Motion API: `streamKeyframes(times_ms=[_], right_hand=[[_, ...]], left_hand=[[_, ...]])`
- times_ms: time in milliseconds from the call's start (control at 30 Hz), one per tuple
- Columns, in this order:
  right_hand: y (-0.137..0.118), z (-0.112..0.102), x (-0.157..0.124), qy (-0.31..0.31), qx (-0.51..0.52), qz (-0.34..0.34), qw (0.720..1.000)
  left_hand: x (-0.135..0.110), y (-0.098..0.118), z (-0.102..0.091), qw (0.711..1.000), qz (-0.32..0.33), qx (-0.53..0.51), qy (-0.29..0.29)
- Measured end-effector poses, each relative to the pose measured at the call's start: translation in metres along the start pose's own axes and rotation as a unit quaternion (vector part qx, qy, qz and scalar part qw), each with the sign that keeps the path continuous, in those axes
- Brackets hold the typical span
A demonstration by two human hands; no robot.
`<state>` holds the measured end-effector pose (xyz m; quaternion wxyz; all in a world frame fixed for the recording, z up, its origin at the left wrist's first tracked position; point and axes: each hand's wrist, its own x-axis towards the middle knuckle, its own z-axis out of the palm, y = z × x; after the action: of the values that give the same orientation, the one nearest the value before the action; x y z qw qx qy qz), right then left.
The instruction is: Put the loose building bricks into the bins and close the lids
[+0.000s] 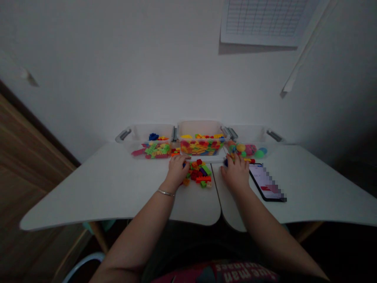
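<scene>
A loose pile of small plastic building bricks (203, 173), mostly red, orange and green, lies on the white table. At the pile's left edge is my left hand (177, 171), its fingers curled round a blue brick (184, 164) that is mostly hidden. My right hand (237, 173) rests to the right of the table's seam, fingers bent and pointing away from me. Beside its thumb shows a dark blue brick (226, 162), partly covered by the hand. Yellow and red bricks (250, 160) lie just past its fingers.
Against the wall stand a middle clear box (203, 147) of bricks, a left box (151, 151) and a right box (249, 151) with colourful toys. A white lid or tray (210, 158) lies before the middle box. A phone (266, 182) lies right of my right hand.
</scene>
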<state>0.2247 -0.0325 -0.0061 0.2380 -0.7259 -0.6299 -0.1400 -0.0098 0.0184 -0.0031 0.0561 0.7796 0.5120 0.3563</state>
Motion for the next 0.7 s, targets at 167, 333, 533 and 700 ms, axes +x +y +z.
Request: streamKeyframes(times_ms=[167,333,533,700], right_hand=[[0.010,0.010,-0.002,-0.075,-0.025,0.039,0.996],[0.008,0.008,-0.003,-0.057,-0.015,0.028,0.998],[0.000,0.007,-0.005,-0.038,0.030,0.012,0.999],[-0.005,0.012,-0.005,-0.056,0.056,-0.023,0.997]], left_hand=[[-0.001,0.001,0.000,1.000,0.002,0.005,0.001],[-0.001,0.000,0.001,1.000,0.004,0.009,0.001],[-0.001,-0.002,0.000,1.000,0.009,0.003,-0.001],[-0.002,-0.003,0.001,1.000,0.007,-0.001,0.000]])
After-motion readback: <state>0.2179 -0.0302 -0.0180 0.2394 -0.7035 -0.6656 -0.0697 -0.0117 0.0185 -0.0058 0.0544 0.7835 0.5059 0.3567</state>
